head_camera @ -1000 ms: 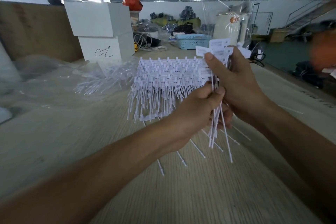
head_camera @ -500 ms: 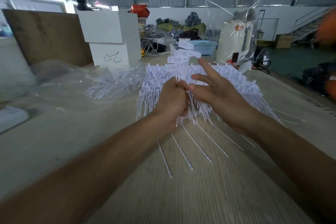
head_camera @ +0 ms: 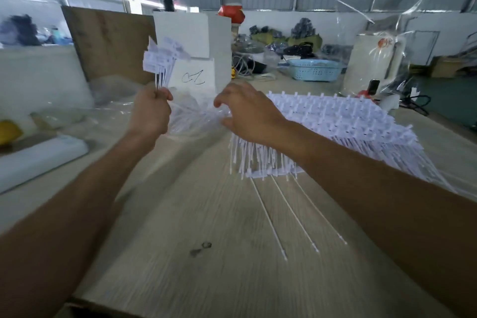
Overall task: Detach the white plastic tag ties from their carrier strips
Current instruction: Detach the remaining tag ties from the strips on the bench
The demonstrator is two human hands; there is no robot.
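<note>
Clearly featherlight and springy, the detached ties stand fanned at 10 o'clock, stems pinched in the left hand; right hand hovers loosely curled, holding nothing, above the carrier strips on the desk, best held near the heads

Far centre: white boxes sitting stacked, lower one bearing a scribble.
Far right: blue basket resting on wooden table.
Far left: brown board standing upright.
</note>
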